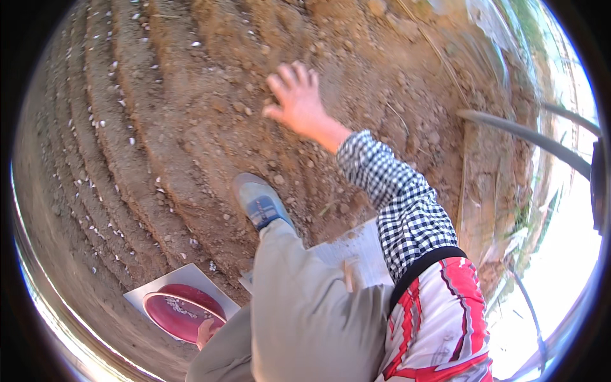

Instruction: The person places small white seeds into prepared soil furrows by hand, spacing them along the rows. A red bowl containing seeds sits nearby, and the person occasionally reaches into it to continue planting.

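My right hand is stretched out above the brown soil, its fingers spread and nothing visible in them. It looks slightly smeared by motion. At the lower left, my left hand grips the near edge of a red bowl with a pale rim; part of that hand is hidden behind my leg. Several small whitish pieces lie in the bowl; they are too small to name. Under or behind the bowl shows a flat white board.
Shallow furrows dotted with whitish pieces run along the left. My shoe stands on the soil. A pale, dirt-smeared sheet lies beside my leg. On the right are a dark hose or pipe and clear plastic sheeting.
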The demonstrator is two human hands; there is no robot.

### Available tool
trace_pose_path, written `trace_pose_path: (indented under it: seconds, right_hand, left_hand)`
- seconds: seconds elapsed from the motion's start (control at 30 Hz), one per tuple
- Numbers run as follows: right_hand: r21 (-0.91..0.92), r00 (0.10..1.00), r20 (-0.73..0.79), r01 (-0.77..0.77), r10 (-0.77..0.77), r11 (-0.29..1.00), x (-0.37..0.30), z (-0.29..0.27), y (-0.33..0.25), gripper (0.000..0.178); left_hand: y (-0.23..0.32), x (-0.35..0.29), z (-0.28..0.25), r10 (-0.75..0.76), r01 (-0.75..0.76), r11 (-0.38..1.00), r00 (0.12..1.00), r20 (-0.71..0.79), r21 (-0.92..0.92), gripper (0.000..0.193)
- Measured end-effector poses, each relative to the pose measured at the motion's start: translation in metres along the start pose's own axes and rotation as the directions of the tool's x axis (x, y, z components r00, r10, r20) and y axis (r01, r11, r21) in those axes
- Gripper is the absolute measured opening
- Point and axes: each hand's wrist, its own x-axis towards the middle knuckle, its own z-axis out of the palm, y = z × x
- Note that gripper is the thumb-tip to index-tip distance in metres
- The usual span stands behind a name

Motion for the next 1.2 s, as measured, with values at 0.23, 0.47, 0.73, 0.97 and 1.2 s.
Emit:
trace_pose_path:
  seconds: [0.23, 0.47, 0.73, 0.97, 1.2]
  right_hand:
    - [-0.033, 0.961, 0.278, -0.003, 0.012, 0.999, -0.236, -0.061, 0.031, 0.078]
    - [0.009, 0.980, 0.197, 0.011, -0.013, 1.000, -0.252, -0.107, 0.028, 0.049]
    - [0.368, 0.633, 0.330, 0.597, -0.701, 0.713, -0.051, -0.125, -0.134, 0.026]
    - [0.363, 0.060, 0.585, 0.872, -0.809, 0.327, 0.019, -0.084, -0.264, 0.019]
    - [0.376, 0.292, 0.301, 0.838, -0.908, 0.395, -0.043, 0.051, -0.342, 0.014]
  left_hand:
    - [-0.001, -0.008, 0.016, 0.180, -0.184, 0.955, 0.983, 0.039, 0.231, 0.031]
    - [0.038, 0.034, 0.034, 0.359, -0.342, 0.759, 0.930, 0.082, 0.554, 0.029]
    - [0.035, 0.057, 0.048, 0.469, -0.279, 0.673, 0.877, -0.104, 0.685, 0.059]
    - [-0.027, 0.059, 0.037, 0.569, -0.258, 0.651, 0.788, -0.234, 0.714, 0.067]
    - [-0.031, 0.039, 0.045, 0.736, -0.537, 0.657, 0.607, -0.298, 0.529, 0.045]
